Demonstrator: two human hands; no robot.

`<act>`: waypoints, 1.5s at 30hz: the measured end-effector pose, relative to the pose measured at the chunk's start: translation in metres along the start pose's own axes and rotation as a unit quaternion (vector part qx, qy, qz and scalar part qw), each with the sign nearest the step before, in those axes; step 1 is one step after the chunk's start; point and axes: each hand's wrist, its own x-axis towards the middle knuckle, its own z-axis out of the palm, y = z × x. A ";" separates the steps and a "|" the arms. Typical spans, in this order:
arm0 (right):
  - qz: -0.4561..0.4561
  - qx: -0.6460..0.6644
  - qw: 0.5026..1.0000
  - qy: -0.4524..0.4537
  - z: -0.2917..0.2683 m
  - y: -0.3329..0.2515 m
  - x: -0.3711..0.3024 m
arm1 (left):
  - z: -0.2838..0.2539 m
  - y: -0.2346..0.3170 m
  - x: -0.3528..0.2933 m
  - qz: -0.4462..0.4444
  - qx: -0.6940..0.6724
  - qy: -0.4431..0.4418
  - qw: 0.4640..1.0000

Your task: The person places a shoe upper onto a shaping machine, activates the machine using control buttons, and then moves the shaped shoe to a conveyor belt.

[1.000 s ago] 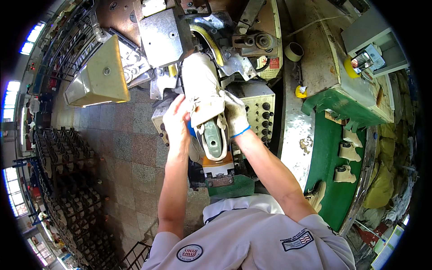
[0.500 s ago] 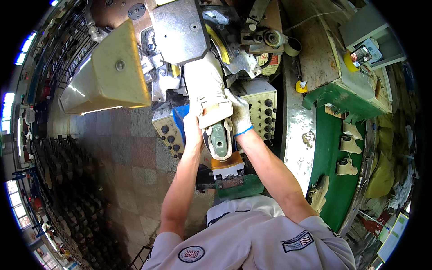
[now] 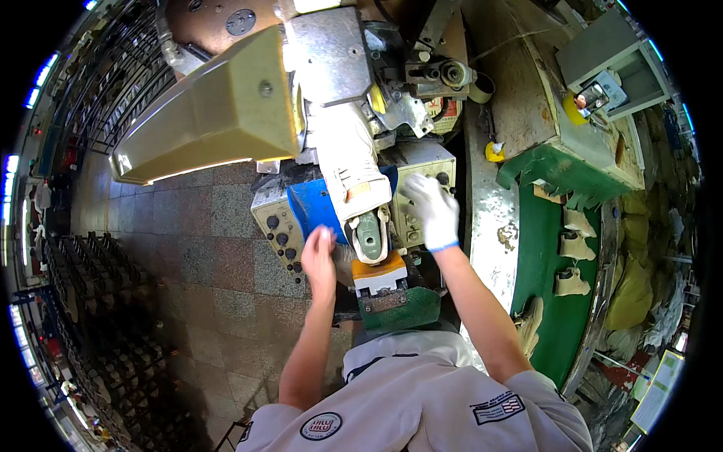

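Note:
A cream shoe upper (image 3: 348, 158) on a green shoe last (image 3: 368, 235) sits in the machine, its toe end under the metal plate (image 3: 329, 56). Its heel end lies just above an orange pad (image 3: 379, 265). To the left of the heel is my bare left hand (image 3: 320, 265), apart from the shoe, fingers up and holding nothing. My right hand (image 3: 433, 209), in a white glove with a blue cuff, is off the shoe on the other side, in front of a knobbed control box. Its fingers are open and empty.
A large beige guard (image 3: 218, 105) juts out at the left of the machine. Blue sheeting (image 3: 307, 207) hangs behind the shoe. At right, a green conveyor belt (image 3: 557, 316) carries several cream shoe uppers (image 3: 574, 246). Dark racks (image 3: 113, 301) stand at far left.
Both hands have let go of the shoe and moved apart, left hand down and left, right hand to the right. The beige guard has swung inward toward the shoe.

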 end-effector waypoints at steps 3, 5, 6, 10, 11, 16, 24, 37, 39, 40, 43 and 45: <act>-0.019 0.021 0.999 -0.027 -0.070 -0.021 -0.042 | -0.072 -0.103 -0.036 -0.108 0.018 0.077 0.991; 0.015 0.060 0.997 0.050 -0.101 -0.029 -0.069 | -0.067 -0.115 -0.051 -0.127 0.084 0.083 0.985; 0.022 0.004 0.996 0.090 -0.103 -0.034 -0.082 | -0.061 -0.115 -0.059 -0.134 0.115 0.088 0.980; 0.021 -0.013 0.994 0.104 -0.116 -0.042 -0.104 | -0.021 -0.118 -0.042 -0.088 0.153 0.058 0.983; 0.019 -0.009 0.994 0.107 -0.116 -0.042 -0.105 | -0.011 -0.109 -0.037 -0.093 0.158 0.079 0.980; 0.038 -0.089 0.994 0.040 -0.107 -0.048 -0.104 | -0.017 -0.151 -0.017 0.006 0.084 0.167 0.982; 0.051 -0.084 0.994 -0.039 -0.113 -0.067 -0.111 | -0.054 -0.102 -0.059 0.055 0.143 0.101 0.983; -0.103 -0.116 0.911 -0.382 0.084 -0.133 -0.154 | -0.036 0.171 -0.149 0.190 -0.014 -0.145 0.971; -0.106 -0.107 0.927 -0.343 0.070 -0.140 -0.143 | 0.022 0.163 -0.149 0.148 -0.072 -0.231 0.959; -0.059 -0.077 0.939 -0.329 0.048 -0.152 -0.135 | 0.055 0.153 -0.154 0.117 -0.115 -0.252 0.954; 0.015 -0.013 0.980 -0.198 -0.049 -0.185 -0.123 | 0.141 0.120 -0.167 0.031 -0.015 -0.336 0.941; -0.011 0.051 0.994 -0.094 -0.122 -0.193 -0.141 | 0.197 0.092 -0.194 -0.025 0.159 -0.351 0.922</act>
